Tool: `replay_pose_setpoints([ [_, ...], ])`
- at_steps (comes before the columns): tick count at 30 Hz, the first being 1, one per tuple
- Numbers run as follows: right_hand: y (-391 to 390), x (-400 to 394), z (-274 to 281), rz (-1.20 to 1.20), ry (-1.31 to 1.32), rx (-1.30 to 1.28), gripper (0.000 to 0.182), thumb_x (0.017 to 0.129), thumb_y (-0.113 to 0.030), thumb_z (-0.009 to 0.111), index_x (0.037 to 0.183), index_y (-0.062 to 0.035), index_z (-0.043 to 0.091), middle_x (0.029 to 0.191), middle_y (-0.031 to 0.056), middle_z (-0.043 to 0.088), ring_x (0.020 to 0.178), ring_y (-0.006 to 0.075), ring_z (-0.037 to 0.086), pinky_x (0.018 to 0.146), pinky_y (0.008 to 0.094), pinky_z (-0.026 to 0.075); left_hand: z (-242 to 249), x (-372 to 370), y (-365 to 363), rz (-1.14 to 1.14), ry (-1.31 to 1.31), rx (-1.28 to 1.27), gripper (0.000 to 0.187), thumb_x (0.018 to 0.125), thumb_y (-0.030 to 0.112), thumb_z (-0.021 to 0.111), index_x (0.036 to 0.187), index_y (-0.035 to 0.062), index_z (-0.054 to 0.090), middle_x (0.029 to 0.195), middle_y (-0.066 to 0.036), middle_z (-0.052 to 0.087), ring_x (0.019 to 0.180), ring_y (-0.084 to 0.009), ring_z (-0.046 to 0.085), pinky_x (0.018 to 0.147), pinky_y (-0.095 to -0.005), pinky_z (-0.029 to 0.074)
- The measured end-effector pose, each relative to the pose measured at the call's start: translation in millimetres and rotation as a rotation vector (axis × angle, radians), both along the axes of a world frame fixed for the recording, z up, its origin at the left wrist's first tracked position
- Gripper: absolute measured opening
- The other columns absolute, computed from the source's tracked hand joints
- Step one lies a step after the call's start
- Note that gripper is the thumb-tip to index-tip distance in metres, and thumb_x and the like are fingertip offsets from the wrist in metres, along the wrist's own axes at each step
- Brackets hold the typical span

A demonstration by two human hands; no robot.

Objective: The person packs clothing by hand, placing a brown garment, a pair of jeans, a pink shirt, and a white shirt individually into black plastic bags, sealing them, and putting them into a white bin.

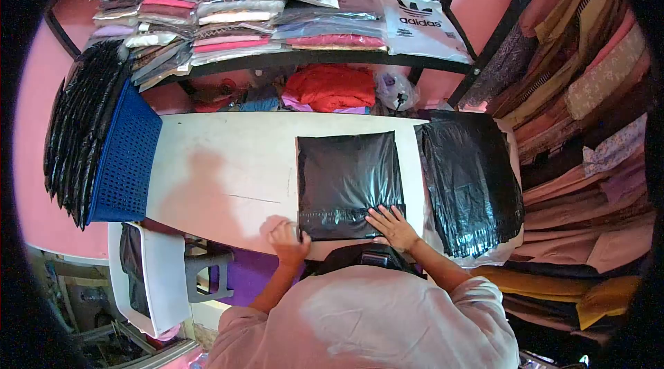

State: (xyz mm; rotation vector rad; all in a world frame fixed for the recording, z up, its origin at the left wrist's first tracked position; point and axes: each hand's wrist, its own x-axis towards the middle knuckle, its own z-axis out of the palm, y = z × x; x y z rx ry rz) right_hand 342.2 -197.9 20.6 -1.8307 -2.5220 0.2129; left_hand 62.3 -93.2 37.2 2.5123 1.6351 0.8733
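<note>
A black plastic mailer bag point(349, 172) lies flat on the white tabletop in front of me, with a folded flap band across its lower part. My right hand point(394, 229) rests on the lower right of that band, fingers spread and palm down. At the bag's lower left corner is my left hand point(289, 241), its fingers curled inward and its thumb side against the bag's edge. Whatever those curled fingers may hold is hidden. To the right, a stack of flat black mailer bags point(470, 182) lies beside the bag I touch.
A blue basket point(124, 154) full of packed black bags stands at the table's left end. Above the back, a shelf point(304, 58) bears piles of bagged clothes. Garments point(588, 189) hang along the right. Lower left stands a white bin point(162, 286).
</note>
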Motion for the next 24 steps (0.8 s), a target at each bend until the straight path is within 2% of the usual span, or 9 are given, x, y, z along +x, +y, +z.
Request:
replay_pose_setpoints([
  [1, -0.2, -0.5, 0.6, -0.004, 0.016, 0.001, 0.063, 0.084, -0.048, 0.039, 0.136, -0.0161, 0.022, 0.141, 0.0034, 0.021, 0.13, 0.0244, 0.019, 0.104, 0.0447, 0.015, 2.9, 4.1, 3.5, -0.001, 0.001, 0.0, 0.029, 0.065, 0.018, 0.06, 0.091, 0.0049, 0.057, 0.1, -0.011, 0.057, 0.09, -0.0252, 0.051, 0.081, -0.0417, 0.035],
  [3, -1.0, -0.2, -0.8, -0.001, 0.025, 0.014, 0.065, 0.083, -0.049, 0.039, 0.136, -0.0154, 0.022, 0.141, 0.004, 0.021, 0.129, 0.0245, 0.02, 0.103, 0.045, 0.016, 7.1, 10.0, 9.0, -0.652, 0.05, -0.281, 0.052, 0.066, 0.019, 0.06, 0.115, 0.0071, 0.047, 0.122, -0.012, 0.045, 0.109, -0.0274, 0.045, 0.089, -0.0414, 0.035],
  [6, -3.2, 6.0, 1.2, 0.022, 0.057, 0.006, 0.065, 0.084, -0.046, 0.041, 0.136, -0.0134, 0.022, 0.141, 0.0052, 0.022, 0.129, 0.0248, 0.02, 0.104, 0.0435, 0.016, -12.0, 9.4, 18.6, -0.854, 0.183, -0.377, 0.057, 0.068, 0.012, 0.057, 0.123, 0.0091, 0.043, 0.129, -0.011, 0.041, 0.12, -0.0264, 0.038, 0.097, -0.0385, 0.031],
  [9, -17.6, 17.9, 0.6, -0.015, 0.233, -0.012, 0.059, 0.082, -0.029, 0.051, 0.132, -0.0091, 0.029, 0.138, 0.0086, 0.027, 0.127, 0.027, 0.026, 0.103, 0.0417, 0.021, -26.4, -4.4, 34.1, -0.815, 0.222, -0.509, 0.059, 0.067, 0.003, 0.053, 0.124, 0.0099, 0.041, 0.133, -0.009, 0.036, 0.124, -0.0233, 0.033, 0.099, -0.0375, 0.03],
  [12, -26.4, 21.3, -7.2, -0.163, 0.431, 0.188, 0.052, 0.066, 0.001, 0.055, 0.118, -0.0034, 0.047, 0.127, 0.0127, 0.042, 0.119, 0.0305, 0.039, 0.099, 0.0412, 0.032, -36.3, -14.8, 45.1, -0.776, 0.051, -0.399, 0.05, 0.063, -0.005, 0.05, 0.111, 0.0073, 0.053, 0.118, -0.01, 0.051, 0.113, -0.0239, 0.046, 0.093, -0.035, 0.038],
  [17, -12.8, 27.5, -8.1, -0.305, 0.605, 0.296, 0.022, 0.069, 0.002, 0.056, 0.091, -0.0003, 0.058, 0.113, 0.0129, 0.055, 0.115, 0.0291, 0.043, 0.096, 0.0392, 0.034, -28.8, -9.0, 50.1, -0.61, -0.325, -0.477, 0.029, 0.066, -0.006, 0.05, 0.09, 0.0032, 0.063, 0.093, -0.013, 0.062, 0.093, -0.0287, 0.057, 0.081, -0.034, 0.044],
  [21, 17.0, 20.9, 22.3, -0.699, 0.948, 0.499, 0.009, 0.08, -0.006, 0.053, 0.083, 0.0021, 0.055, 0.084, 0.016, 0.062, 0.08, 0.0276, 0.061, 0.069, 0.0307, 0.046, -18.3, -2.1, 67.7, -0.334, -0.557, -0.442, 0.016, 0.072, -0.001, 0.054, 0.086, 0.0008, 0.061, 0.082, -0.016, 0.06, 0.078, -0.031, 0.058, 0.071, -0.0356, 0.044],
  [23, 27.4, 12.1, 76.2, -0.765, 0.751, 0.431, 0.007, 0.082, -0.004, 0.049, 0.083, 0.0018, 0.052, 0.079, 0.0185, 0.059, 0.075, 0.0304, 0.06, 0.063, 0.0334, 0.045, 14.0, -0.5, 78.5, -0.247, -0.633, -0.265, 0.013, 0.072, -0.001, 0.055, 0.085, -0.0008, 0.059, 0.082, -0.017, 0.06, 0.077, -0.0312, 0.058, 0.07, -0.0348, 0.045],
  [24, 38.2, 8.4, 85.6, -0.675, 0.728, 0.644, 0.005, 0.083, -0.003, 0.044, 0.082, 0.0009, 0.048, 0.072, 0.019, 0.056, 0.065, 0.0332, 0.057, 0.056, 0.0355, 0.042, 29.8, -0.8, 83.1, -0.242, -0.631, -0.261, 0.013, 0.072, -0.001, 0.055, 0.085, -0.0008, 0.059, 0.082, -0.017, 0.06, 0.077, -0.0312, 0.058, 0.07, -0.0348, 0.045],
])
